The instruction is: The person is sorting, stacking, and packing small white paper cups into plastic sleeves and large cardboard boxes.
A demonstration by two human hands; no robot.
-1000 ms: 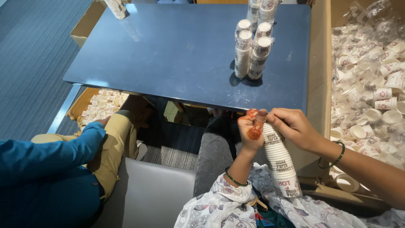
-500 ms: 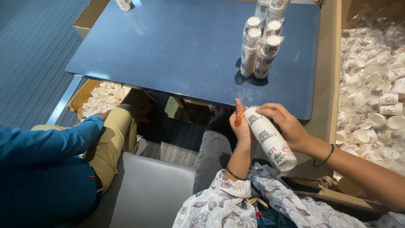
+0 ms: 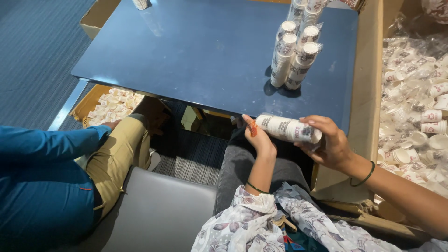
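Cup stack between both hands

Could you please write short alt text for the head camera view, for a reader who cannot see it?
Both hands, left hand and right hand, hold a wrapped stack of paper cups sideways at the edge of a blue table, where more wrapped stacks stand upright. A seated person in a blue top is alongside.
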